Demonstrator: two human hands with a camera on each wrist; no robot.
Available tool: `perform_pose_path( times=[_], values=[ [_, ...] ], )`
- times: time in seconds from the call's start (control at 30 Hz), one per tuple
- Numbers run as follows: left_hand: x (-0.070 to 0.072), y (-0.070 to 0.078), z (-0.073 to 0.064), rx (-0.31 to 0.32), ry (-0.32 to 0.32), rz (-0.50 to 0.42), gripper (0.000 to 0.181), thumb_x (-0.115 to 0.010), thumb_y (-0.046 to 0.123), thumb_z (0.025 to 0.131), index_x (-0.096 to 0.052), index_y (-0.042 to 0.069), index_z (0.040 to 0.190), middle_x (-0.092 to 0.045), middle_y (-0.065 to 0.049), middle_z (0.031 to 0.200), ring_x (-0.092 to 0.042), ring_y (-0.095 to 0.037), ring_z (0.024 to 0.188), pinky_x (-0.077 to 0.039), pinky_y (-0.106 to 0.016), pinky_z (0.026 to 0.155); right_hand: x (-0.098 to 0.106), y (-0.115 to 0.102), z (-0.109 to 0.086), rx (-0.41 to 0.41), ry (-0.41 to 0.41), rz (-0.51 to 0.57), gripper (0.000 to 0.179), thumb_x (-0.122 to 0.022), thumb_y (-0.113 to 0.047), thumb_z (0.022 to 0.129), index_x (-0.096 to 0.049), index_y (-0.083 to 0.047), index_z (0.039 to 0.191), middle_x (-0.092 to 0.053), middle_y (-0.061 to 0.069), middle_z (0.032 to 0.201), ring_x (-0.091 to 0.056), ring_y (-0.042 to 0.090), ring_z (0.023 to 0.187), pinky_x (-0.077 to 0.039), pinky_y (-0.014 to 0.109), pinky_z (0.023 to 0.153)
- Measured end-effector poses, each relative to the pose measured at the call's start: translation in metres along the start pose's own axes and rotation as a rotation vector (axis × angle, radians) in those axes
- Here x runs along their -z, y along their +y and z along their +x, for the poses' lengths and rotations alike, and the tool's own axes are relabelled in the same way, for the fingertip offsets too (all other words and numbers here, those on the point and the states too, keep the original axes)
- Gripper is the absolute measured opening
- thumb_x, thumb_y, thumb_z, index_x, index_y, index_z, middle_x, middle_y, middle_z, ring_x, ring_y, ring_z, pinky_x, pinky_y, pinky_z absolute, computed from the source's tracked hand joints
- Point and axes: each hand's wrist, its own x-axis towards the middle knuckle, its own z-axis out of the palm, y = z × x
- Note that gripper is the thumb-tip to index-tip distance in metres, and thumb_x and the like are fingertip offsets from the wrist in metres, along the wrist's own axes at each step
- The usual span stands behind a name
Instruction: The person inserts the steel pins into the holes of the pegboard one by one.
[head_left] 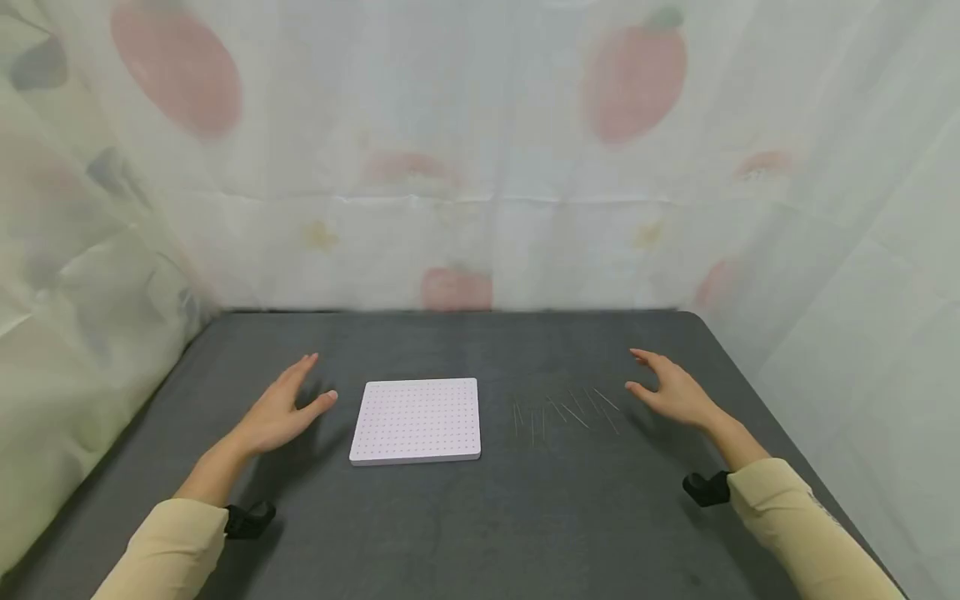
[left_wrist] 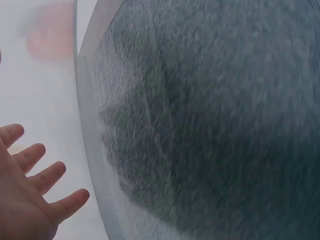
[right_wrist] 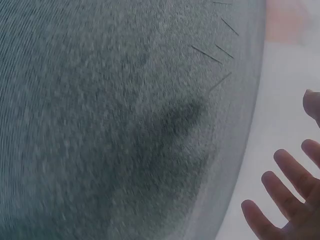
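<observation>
A white board (head_left: 417, 421) with a grid of small holes lies flat on the dark grey table, left of the middle. To its right are several thin needle-like pins (head_left: 575, 416), scattered at different angles; some also show in the right wrist view as dark slivers (right_wrist: 206, 54). My left hand (head_left: 279, 414) hovers left of the board, fingers extended and thumb apart, holding nothing. On the far side of the pins, my right hand (head_left: 677, 395) is likewise raised above the table with relaxed fingers and touches nothing. Spread fingers (left_wrist: 46, 178) appear in the left wrist view.
The dark grey table (head_left: 450, 533) has a rounded far right corner. A pale curtain (head_left: 525, 167) with red fruit prints hangs along its back edge, and more cloth hangs at both sides. Black wrist straps (head_left: 251, 520) sit at both sleeve cuffs.
</observation>
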Motion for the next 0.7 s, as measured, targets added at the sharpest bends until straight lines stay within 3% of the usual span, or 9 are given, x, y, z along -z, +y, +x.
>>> perform_pose_path(
  times=[0.13, 0.37, 0.5, 0.7],
  values=[
    [-0.008, 0.002, 0.000, 0.013, -0.002, -0.003, 0.084, -0.050, 0.053, 0.089, -0.013, 0.004, 0.148, -0.017, -0.028, 0.148, -0.019, -0.049, 0.132, -0.022, -0.068, 0.097, -0.006, 0.002, 0.001, -0.025, -0.006, 0.032, 0.058, -0.061, -0.018, 0.089, -0.036, 0.003, 0.137, -0.049, 0.027, 0.126, -0.048, 0.043, 0.113, -0.043, 0.057, 0.087],
    [-0.019, 0.007, 0.002, 0.056, 0.002, -0.049, 0.082, -0.049, 0.056, 0.087, -0.024, 0.003, 0.145, -0.032, -0.025, 0.141, -0.042, -0.044, 0.119, -0.042, -0.059, 0.086, -0.016, 0.004, 0.002, -0.050, -0.023, 0.071, 0.055, -0.061, -0.016, 0.089, -0.038, 0.002, 0.135, -0.051, 0.024, 0.121, -0.053, 0.041, 0.106, -0.047, 0.053, 0.084],
    [-0.023, 0.009, 0.004, 0.077, 0.022, -0.075, 0.079, -0.048, 0.057, 0.088, -0.029, 0.004, 0.143, -0.040, -0.020, 0.136, -0.048, -0.038, 0.114, -0.045, -0.053, 0.082, -0.018, 0.004, 0.003, -0.073, -0.032, 0.083, 0.052, -0.061, -0.016, 0.089, -0.041, 0.002, 0.133, -0.053, 0.023, 0.119, -0.054, 0.039, 0.104, -0.048, 0.051, 0.082],
    [-0.029, 0.012, 0.007, 0.106, 0.004, -0.133, 0.074, -0.049, 0.054, 0.089, -0.033, 0.003, 0.141, -0.044, -0.021, 0.134, -0.053, -0.037, 0.109, -0.050, -0.046, 0.077, -0.022, 0.005, 0.004, -0.104, -0.045, 0.103, 0.043, -0.060, -0.015, 0.089, -0.049, 0.001, 0.127, -0.057, 0.019, 0.113, -0.056, 0.035, 0.100, -0.050, 0.046, 0.075]
  ],
)
